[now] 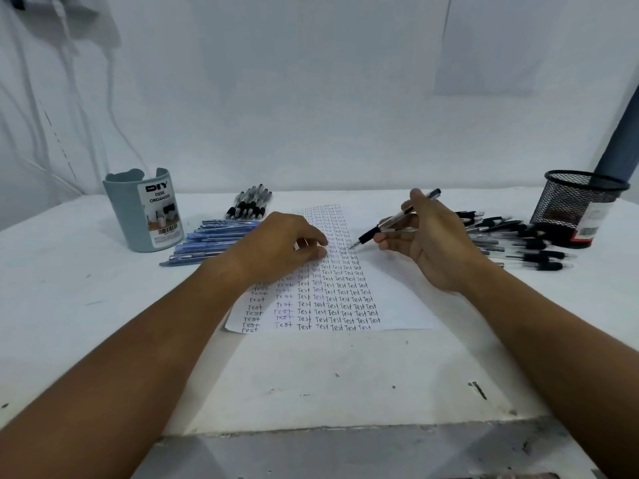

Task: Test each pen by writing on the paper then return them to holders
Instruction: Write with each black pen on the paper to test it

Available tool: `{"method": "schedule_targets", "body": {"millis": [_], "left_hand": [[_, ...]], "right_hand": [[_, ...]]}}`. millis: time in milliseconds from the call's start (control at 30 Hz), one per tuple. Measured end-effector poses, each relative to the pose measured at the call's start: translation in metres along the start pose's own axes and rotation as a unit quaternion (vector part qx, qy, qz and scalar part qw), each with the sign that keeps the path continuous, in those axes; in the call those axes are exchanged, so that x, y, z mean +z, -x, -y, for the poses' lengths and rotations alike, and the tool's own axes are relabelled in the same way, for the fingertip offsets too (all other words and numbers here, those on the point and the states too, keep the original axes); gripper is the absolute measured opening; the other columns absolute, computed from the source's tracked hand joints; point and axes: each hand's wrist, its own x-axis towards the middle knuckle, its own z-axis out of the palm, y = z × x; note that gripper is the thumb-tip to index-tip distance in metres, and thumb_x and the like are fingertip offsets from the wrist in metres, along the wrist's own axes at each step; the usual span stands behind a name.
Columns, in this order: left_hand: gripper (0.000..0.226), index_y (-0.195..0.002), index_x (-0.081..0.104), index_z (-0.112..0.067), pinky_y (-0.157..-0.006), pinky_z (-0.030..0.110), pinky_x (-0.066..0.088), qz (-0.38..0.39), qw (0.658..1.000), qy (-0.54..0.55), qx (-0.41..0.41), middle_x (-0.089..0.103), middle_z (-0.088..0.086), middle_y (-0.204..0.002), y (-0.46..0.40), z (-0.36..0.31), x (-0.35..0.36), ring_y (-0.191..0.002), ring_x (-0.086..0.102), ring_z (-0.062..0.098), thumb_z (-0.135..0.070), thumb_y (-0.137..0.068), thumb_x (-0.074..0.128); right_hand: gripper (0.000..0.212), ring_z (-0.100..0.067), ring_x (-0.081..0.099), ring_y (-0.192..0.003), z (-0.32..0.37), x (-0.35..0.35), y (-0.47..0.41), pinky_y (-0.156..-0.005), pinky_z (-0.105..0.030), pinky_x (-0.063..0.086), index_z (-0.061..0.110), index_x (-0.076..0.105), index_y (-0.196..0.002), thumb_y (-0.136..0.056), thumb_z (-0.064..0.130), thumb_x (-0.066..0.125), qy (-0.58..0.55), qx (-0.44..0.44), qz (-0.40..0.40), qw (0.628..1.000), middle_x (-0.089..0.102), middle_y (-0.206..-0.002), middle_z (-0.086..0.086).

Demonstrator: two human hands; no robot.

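A white paper lies in the middle of the table, filled with rows of the handwritten word "Test". My left hand rests on the paper's left part with its fingers loosely curled, holding it down. My right hand grips a clear pen with a black grip, its tip touching the paper at the right end of a row. A grey desk organizer stands at the back left. At the back right stands a black mesh holder.
Blue pens lie in a pile beside the organizer, with a bundle of black pens behind them. Several black pens lie spread right of my right hand. A grey pole rises behind the mesh holder. The table's front edge is near me.
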Motion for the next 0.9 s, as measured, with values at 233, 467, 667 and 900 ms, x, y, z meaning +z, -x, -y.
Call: {"method": "schedule_targets", "body": {"millis": [233, 467, 667, 900], "left_hand": [[0.031, -0.112, 0.07, -0.022, -0.071, 0.004, 0.04, -0.013, 1.0, 0.022, -0.011, 0.069, -0.004, -0.101, 0.002, -0.003, 0.001, -0.079, 0.054, -0.007, -0.038, -0.086, 0.067], [0.035, -0.108, 0.07, -0.027, -0.071, 0.011, 0.041, -0.02, 0.999, 0.037, 0.0, 0.066, -0.01, -0.101, -0.001, -0.007, 0.007, -0.089, 0.058, 0.001, -0.05, -0.083, 0.065], [0.024, -0.099, 0.074, -0.022, -0.066, 0.006, 0.035, -0.054, 0.998, 0.033, 0.024, 0.066, -0.011, -0.088, -0.003, -0.015, 0.012, -0.08, 0.053, -0.004, -0.041, -0.088, 0.063], [0.027, -0.095, 0.074, -0.01, -0.059, 0.034, 0.044, -0.103, 0.994, 0.018, -0.039, 0.066, 0.006, -0.073, -0.005, -0.01, 0.0, -0.063, 0.057, 0.022, -0.031, -0.095, 0.057]], "right_hand": [[0.022, -0.025, 0.063, -0.064, -0.002, -0.009, 0.0, -0.057, -0.029, 0.052, 0.006, 0.054, -0.088, -0.097, 0.026, 0.056, 0.055, -0.075, 0.012, 0.996, 0.065, -0.073, -0.015], [0.018, -0.02, 0.06, -0.063, -0.001, -0.01, 0.002, -0.052, -0.027, 0.048, 0.005, 0.061, -0.089, -0.093, 0.023, 0.063, 0.072, -0.059, 0.008, 0.996, 0.07, -0.085, -0.016], [0.021, -0.015, 0.057, -0.06, 0.0, -0.006, 0.004, -0.049, -0.024, 0.043, 0.006, 0.06, -0.096, -0.094, 0.027, 0.061, 0.101, -0.048, 0.029, 0.993, 0.076, -0.089, -0.008], [0.017, -0.011, 0.061, -0.077, -0.001, -0.018, -0.006, -0.061, -0.017, 0.044, 0.021, 0.061, -0.107, -0.098, 0.033, 0.053, 0.438, -0.161, -0.041, 0.883, 0.067, -0.092, 0.008]]}}
